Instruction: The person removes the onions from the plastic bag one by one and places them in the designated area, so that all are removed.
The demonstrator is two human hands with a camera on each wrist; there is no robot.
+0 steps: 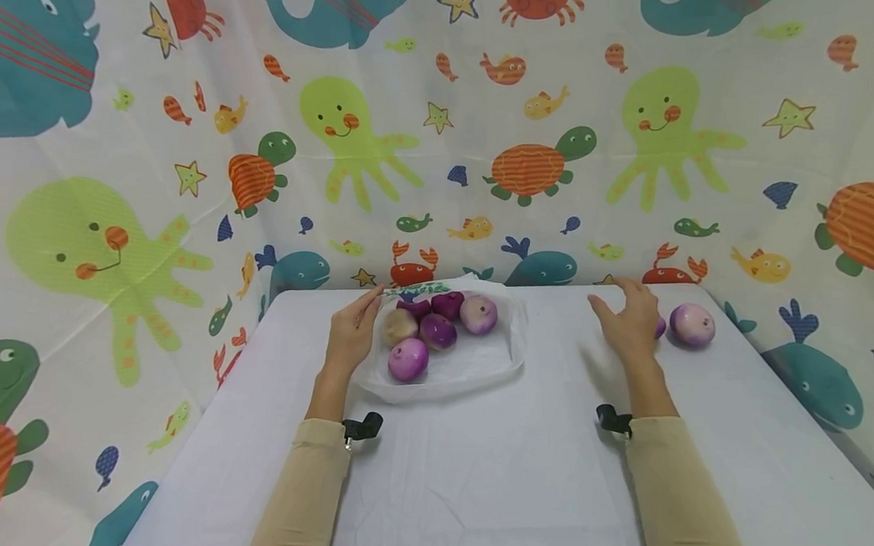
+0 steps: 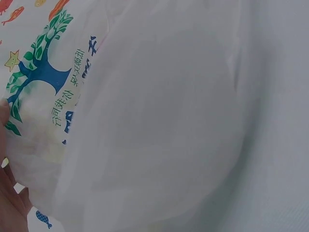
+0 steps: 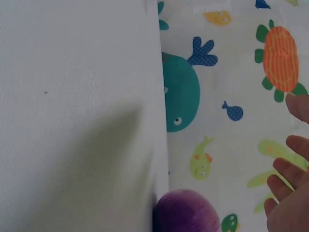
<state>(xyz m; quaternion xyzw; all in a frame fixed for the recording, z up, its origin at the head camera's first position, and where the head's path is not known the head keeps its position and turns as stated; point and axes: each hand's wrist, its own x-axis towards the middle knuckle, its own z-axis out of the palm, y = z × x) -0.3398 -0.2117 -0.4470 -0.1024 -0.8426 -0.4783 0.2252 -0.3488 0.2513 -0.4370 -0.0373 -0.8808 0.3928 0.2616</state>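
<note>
A white plastic bag, printed in green and blue, lies spread on the table with several purple onions on it. One of these is paler and yellowish. At the bag's left edge, my left hand pinches the plastic; the left wrist view shows the bag stretched out from the fingers. My right hand is raised at the far right with fingers spread and nothing in them. Beside it sit a large onion and another one, mostly hidden behind the hand. The right wrist view shows a purple onion below.
The table has a white cover. Behind it and at both sides hangs a curtain printed with sea animals. Small black cameras sit on both wrists.
</note>
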